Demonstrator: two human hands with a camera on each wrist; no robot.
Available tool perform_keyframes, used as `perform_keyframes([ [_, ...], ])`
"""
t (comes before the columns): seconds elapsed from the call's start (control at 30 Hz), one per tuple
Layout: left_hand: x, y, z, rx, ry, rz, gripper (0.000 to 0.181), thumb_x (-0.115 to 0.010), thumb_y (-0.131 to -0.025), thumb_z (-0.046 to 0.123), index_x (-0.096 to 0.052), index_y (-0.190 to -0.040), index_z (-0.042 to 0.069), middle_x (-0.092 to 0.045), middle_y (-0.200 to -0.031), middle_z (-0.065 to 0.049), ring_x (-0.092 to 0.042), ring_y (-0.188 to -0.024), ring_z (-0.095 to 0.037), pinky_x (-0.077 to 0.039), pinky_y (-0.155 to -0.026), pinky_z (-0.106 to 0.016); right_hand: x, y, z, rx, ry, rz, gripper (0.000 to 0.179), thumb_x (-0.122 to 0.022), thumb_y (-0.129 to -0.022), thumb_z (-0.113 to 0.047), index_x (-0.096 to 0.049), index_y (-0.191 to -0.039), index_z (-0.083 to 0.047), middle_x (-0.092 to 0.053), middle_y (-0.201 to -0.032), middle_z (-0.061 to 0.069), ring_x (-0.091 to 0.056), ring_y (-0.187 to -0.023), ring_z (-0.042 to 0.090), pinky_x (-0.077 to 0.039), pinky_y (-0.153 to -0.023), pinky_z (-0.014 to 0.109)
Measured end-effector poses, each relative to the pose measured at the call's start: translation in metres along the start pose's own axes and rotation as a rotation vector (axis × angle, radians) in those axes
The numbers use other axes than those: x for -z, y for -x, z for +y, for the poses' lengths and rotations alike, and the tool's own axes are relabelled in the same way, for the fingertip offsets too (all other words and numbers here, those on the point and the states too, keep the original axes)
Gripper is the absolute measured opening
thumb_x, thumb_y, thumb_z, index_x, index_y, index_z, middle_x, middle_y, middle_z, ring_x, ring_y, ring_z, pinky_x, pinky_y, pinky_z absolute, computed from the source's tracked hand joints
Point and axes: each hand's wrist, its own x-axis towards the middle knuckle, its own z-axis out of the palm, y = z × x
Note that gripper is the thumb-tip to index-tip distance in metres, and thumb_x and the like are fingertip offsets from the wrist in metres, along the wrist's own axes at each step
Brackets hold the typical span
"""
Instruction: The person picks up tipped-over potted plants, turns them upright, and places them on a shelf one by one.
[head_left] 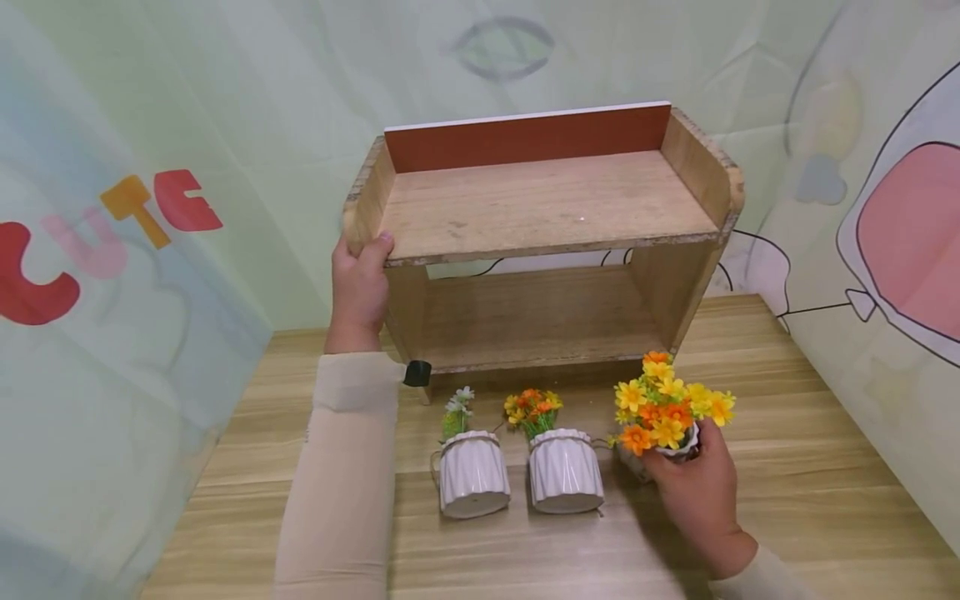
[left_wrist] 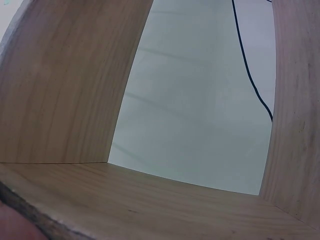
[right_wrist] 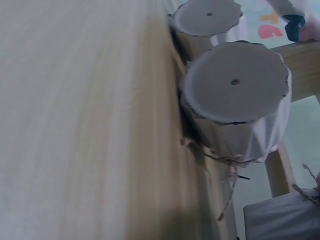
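Wooden shelf (head_left: 540, 208), long axis crosswise; left end gripped by left hand (head_left: 361, 290). Yellow-and-orange potted flowers (head_left: 667, 410), held by right hand (head_left: 699, 490) in front of shelf's right end.

A tan wooden two-tier shelf (head_left: 555, 200) stands on the wood-grain desk (head_left: 240, 467) behind two white fluted round pots (head_left: 474, 475) (head_left: 566, 471), which lie side by side, their small flowers (head_left: 533, 406) toward the shelf. To their right, a third white pot (head_left: 686, 447) with yellow-and-orange flowers (head_left: 666, 408) is in the right fingers (head_left: 712, 442).
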Motion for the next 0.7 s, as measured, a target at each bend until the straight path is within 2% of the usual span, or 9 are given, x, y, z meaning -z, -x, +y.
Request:
perform_keyframes([
  [0.07,0.0,0.0,-0.001,0.008,-0.004,-0.002,0.065,-0.054,-0.103,0.035,-0.036,-0.164,0.02,-0.043,-0.164,-0.007,-0.042,-0.147,-0.02,-0.028,-0.127,-0.038,0.002,-0.001,-0.002,-0.001,0.005,-0.005,0.062,-0.086,-0.078,0.001,-0.056,-0.132,0.003,-0.065,-0.136,0.024,-0.058,-0.13,0.036,-0.043,-0.113,0.053],
  [0.2,0.001,0.001,-0.001,0.005,0.006,-0.003,0.066,-0.054,-0.104,0.035,-0.035,-0.165,0.019,-0.042,-0.164,-0.008,-0.041,-0.148,-0.021,-0.027,-0.127,-0.037,0.005,-0.004,-0.004,0.005,0.014,-0.018,0.063,-0.084,-0.078,0.002,-0.057,-0.135,0.001,-0.065,-0.137,0.021,-0.059,-0.128,0.033,-0.044,-0.103,0.022],
  [0.3,0.0,0.001,-0.001,-0.004,0.018,-0.007,0.065,-0.055,-0.104,0.034,-0.036,-0.164,0.019,-0.043,-0.164,-0.008,-0.042,-0.146,-0.021,-0.029,-0.126,-0.038,0.007,-0.005,-0.008,0.012,0.017,-0.008,0.062,-0.084,-0.079,0.002,-0.059,-0.135,-0.001,-0.068,-0.133,0.019,-0.062,-0.119,0.019,-0.04,-0.092,0.008],
  [0.47,-0.001,0.0,0.001,-0.006,0.026,-0.006,0.064,-0.056,-0.103,0.034,-0.039,-0.163,0.021,-0.044,-0.162,-0.008,-0.044,-0.144,-0.022,-0.031,-0.125,-0.04,0.011,-0.008,-0.017,0.04,-0.02,0.009,0.061,-0.083,-0.079,0.005,-0.061,-0.135,-0.001,-0.069,-0.129,0.015,-0.057,-0.107,-0.003,-0.043,-0.088,0.005],
  [0.7,0.0,-0.001,0.0,-0.007,0.028,-0.003,0.064,-0.057,-0.103,0.033,-0.04,-0.162,0.02,-0.045,-0.162,-0.009,-0.045,-0.142,-0.021,-0.032,-0.124,-0.037,0.021,-0.014,-0.031,0.074,-0.029,0.001,0.064,-0.085,-0.08,0.003,-0.06,-0.139,-0.002,-0.067,-0.13,0.013,-0.059,-0.102,0.0,-0.047,-0.082,0.006],
])
